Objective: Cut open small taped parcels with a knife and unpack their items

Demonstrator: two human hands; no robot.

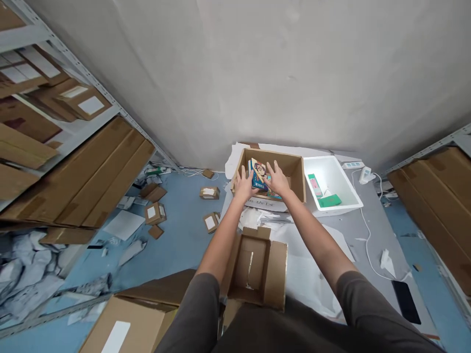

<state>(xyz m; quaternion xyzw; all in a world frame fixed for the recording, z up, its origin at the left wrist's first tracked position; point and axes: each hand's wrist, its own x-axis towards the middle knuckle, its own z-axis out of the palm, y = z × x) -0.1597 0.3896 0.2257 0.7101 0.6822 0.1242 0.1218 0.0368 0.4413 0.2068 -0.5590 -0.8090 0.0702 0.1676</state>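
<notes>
A small blue box with a cartoon picture (258, 172) stands tilted inside an open cardboard carton (296, 179). My left hand (243, 186) is at the left side of the blue box, its fingers stretched apart and the thumb against the box. On the other side, my right hand (277, 181) reaches over the carton with spread fingers, its thumb close to the box's right edge. Whether that thumb touches cannot be made out. Part of another colourful box (273, 194) shows below the right hand. A smaller open cardboard box (253, 264) sits nearer my body, between my forearms.
A white bin (349, 193) holds a pink-and-green box (315, 185) and a green one (330, 200). A power strip (352, 165), a cable and a phone (405, 301) lie on the table's right. Small cartons (209, 192) lie on the floor; loaded shelves (99, 113) flank the left.
</notes>
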